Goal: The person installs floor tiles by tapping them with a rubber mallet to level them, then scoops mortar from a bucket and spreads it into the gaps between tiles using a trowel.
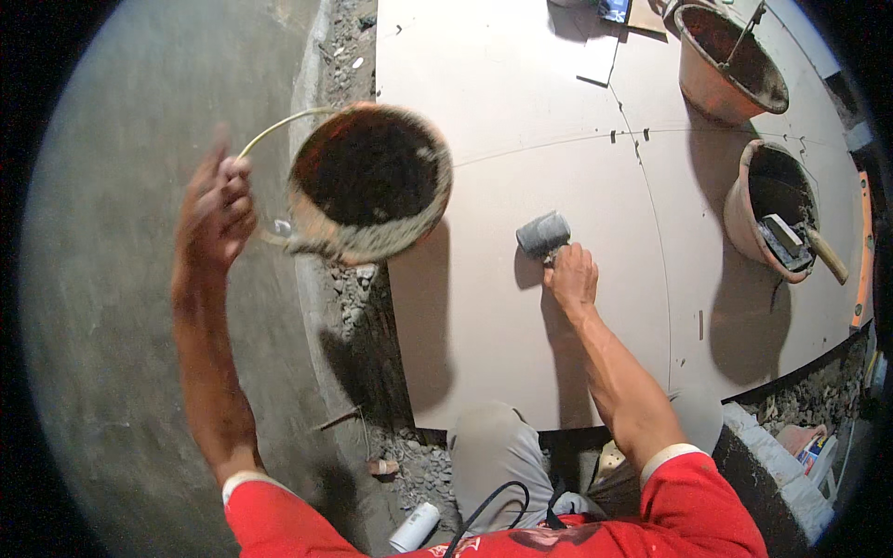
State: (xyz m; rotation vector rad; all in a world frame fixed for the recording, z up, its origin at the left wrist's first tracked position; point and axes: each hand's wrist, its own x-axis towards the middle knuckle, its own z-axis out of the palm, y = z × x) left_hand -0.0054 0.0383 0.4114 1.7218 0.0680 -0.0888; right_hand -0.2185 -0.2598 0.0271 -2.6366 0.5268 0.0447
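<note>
My left hand (219, 205), blurred, grips the pale wire handle (288, 119) of a dirty orange bucket (428, 186) with a dark inside, tilted over the left edge of a large pale board (502, 130). My right hand (572, 276) is closed on a grey cylindrical object (544, 232) with a cement-stained lower part, low over the board. To its right stands a second bucket (739, 205), holding a flat white-and-grey tool (784, 234) and a wooden handle (826, 254) that sticks out over the rim.
A third bucket (707, 74) stands at the top right. An orange level (861, 251) lies along the right edge. A grey plastered surface (121, 279) fills the left, bordered by rubble (353, 288). A white cylinder (414, 525) lies below near my knee.
</note>
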